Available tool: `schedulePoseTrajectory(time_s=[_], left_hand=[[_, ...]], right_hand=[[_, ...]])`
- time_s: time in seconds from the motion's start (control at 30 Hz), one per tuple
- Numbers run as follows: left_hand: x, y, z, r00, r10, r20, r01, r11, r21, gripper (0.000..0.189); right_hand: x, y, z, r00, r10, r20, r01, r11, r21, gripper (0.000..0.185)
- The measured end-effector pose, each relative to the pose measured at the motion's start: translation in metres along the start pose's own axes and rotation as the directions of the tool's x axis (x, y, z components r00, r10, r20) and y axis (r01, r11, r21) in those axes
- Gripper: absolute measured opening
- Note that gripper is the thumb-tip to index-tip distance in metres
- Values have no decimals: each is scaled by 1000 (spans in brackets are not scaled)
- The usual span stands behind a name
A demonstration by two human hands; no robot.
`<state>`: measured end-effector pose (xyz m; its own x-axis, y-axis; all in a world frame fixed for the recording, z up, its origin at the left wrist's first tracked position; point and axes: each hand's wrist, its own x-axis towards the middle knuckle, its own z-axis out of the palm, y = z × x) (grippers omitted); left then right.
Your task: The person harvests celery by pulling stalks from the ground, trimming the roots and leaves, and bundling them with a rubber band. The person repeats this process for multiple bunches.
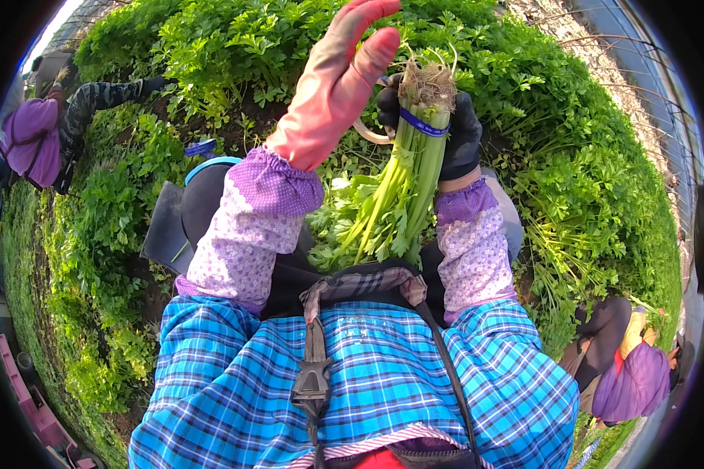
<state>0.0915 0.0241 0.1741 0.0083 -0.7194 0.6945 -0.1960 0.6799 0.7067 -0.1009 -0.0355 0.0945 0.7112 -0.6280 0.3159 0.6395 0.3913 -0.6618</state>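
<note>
My right hand point(462, 140), in a black glove, grips a bunch of celery point(408, 182) held roots up, leaves hanging toward my lap. A blue printed tape band point(424, 123) circles the stalks just below the brown roots point(427, 85). Beside the right fingers shows part of a pale tan ring point(372, 133), mostly hidden behind the celery and my left glove. My left hand point(334, 99), in a pink-red rubber glove, is raised to the left of the roots with thumb and fingers apart; nothing shows in it.
Leafy celery plants point(229, 53) grow ahead and on both sides. Blue strap-like material point(200, 148) lies by my left knee point(205, 199). One person point(32, 140) is at far left, another point(630, 375) at lower right. A plastic-covered hoop frame point(651, 76) edges the right.
</note>
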Motion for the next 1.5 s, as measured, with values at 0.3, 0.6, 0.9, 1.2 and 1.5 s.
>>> schedulePoseTrajectory(time_s=[0.3,0.6,0.9,1.2,1.5], left_hand=[[-10,3,12,985,163,-59,-141,950,279,67],[1,6,-6,984,-90,-153,124,965,232,19],[-40,-14,11,957,-189,219,63,876,478,16],[-65,-17,25,864,-196,463,-178,742,646,29],[-37,-44,-8,919,-248,307,160,945,285,37]], right_hand=[[7,-12,-10,991,-119,67,111,987,113,66],[10,-25,-15,958,-141,-251,118,988,-103,53],[15,-36,-27,864,-341,-370,280,937,-211,35],[14,-29,-14,883,-310,-352,172,913,-370,39],[15,-25,-26,854,-306,-420,151,920,-363,41]])
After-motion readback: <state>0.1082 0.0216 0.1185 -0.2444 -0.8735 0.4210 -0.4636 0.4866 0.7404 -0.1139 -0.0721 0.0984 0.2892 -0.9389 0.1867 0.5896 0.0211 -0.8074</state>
